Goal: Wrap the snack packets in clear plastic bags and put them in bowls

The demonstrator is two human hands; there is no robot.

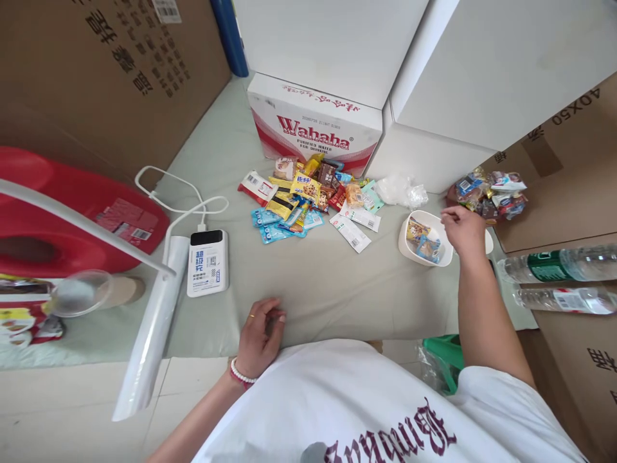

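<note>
My left hand (pixel 261 337) rests at the table's front edge, fingers loosely bent and a little apart, holding nothing. On the right, my right hand (pixel 465 231) hovers by the far right rim of a white plastic container (pixel 424 257). Its fingertips are drawn together; whatever they may hold is hidden. Inside the container lie a yellow-brown snack packet (pixel 417 229) and a blue snack packet (pixel 429 248). Just past that hand sits a heap of wrapped snacks (pixel 506 193). A larger pile of mixed snack packets (pixel 303 193) spreads over the table's middle.
Behind the pile stands a Wahaha water carton (pixel 315 128). Crumpled clear plastic (pixel 402 191) lies beside the container. At left are a power bank (pixel 207 263) with a white cable, a white lamp (pixel 154 328) and a red plastic object (pixel 72 212). Plastic bottles (pixel 559 263) lie at right.
</note>
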